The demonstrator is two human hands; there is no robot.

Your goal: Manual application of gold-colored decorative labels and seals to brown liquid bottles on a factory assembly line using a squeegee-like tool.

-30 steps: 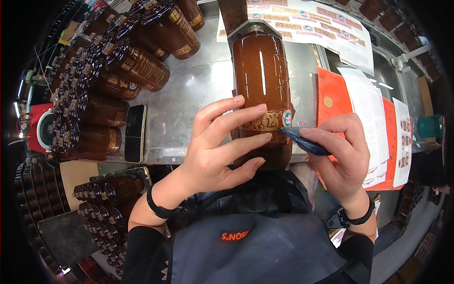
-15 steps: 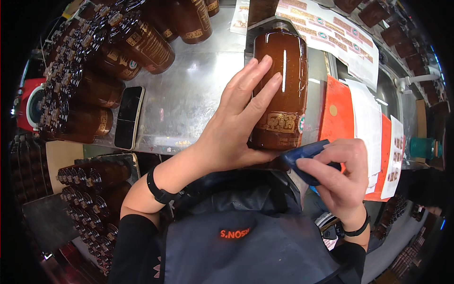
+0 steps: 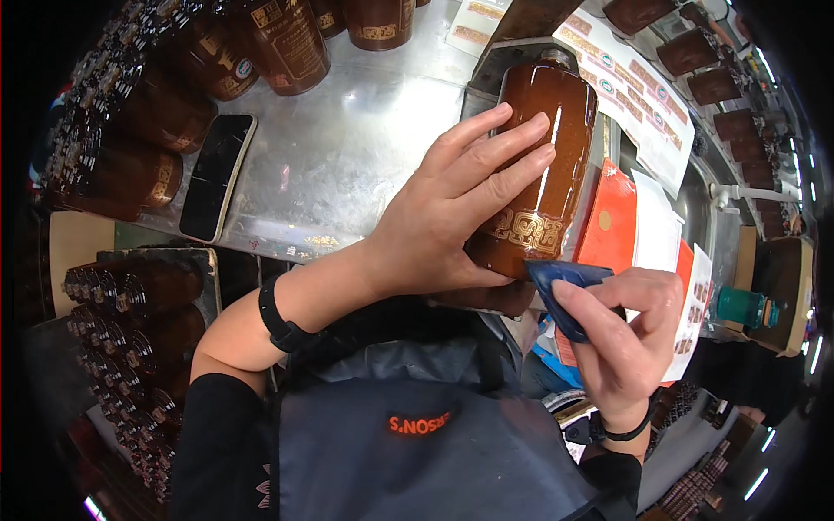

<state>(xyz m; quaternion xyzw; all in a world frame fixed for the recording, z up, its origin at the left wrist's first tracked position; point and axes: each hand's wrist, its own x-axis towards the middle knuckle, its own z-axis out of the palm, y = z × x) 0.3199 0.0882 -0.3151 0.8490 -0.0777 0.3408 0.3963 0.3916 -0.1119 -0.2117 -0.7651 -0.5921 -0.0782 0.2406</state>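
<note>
A brown bottle [image 3: 569, 122] with a gold pattern band near its base lies on its side, neck pointing away from me. My left hand [image 3: 452, 204] holds it from the left, with fingers across its upper side and the thumb at its base. Pinched between thumb and fingers of my right hand [image 3: 630, 326] is a dark blue, flat scraper [image 3: 569, 286]. Its upper corner meets the lower edge of the bottle, just below the gold band. Whether it presses on the surface I cannot tell.
The metal table [image 3: 304, 165] bears a black phone [image 3: 217, 178] and several brown bottles [image 3: 282, 52] at the left. Gold label sheets [image 3: 630, 82] lie far right, beside an orange folder [image 3: 606, 213] with papers. More bottles [image 3: 152, 286] stand lower left. A teal container [image 3: 738, 306] sits at right.
My view has turned a little, so the table appears shifted. The scraper's corner has come up to the bottle's base. My left hand stays on the bottle.
</note>
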